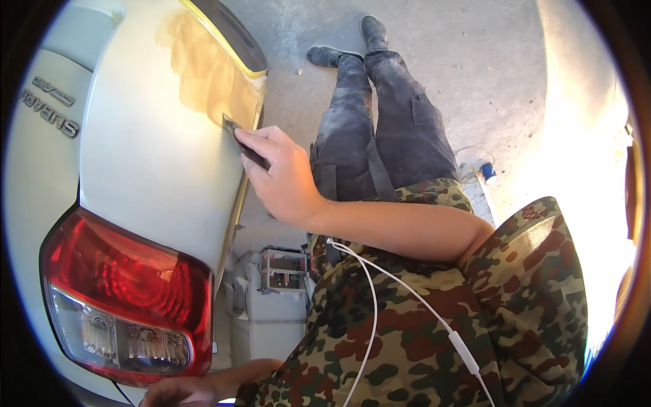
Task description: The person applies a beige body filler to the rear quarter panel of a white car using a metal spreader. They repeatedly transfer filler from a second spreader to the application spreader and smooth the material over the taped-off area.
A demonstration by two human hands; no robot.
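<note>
My right hand (pixel 274 169) grips a dark putty knife (pixel 247 149), its blade tip touching the car's white rear panel (pixel 129 156) at the lower edge of a tan smeared filler patch (pixel 203 74). Yellow masking tape (pixel 210 24) lines the panel's edge by dark trim. My left hand (pixel 176 392) is low at the bottom edge, below the red and clear tail light (pixel 129 292), partly cut off; what its fingers touch or hold is unclear.
A pale concrete floor (pixel 475 61) surrounds my legs and shoes. Behind my waist stand pale grey equipment or containers (pixel 268 305). A small blue object (pixel 487 171) and cord lie near my hip. A white earphone cable (pixel 373 298) hangs across my camouflage shirt. Bright sunlight covers the right side.
</note>
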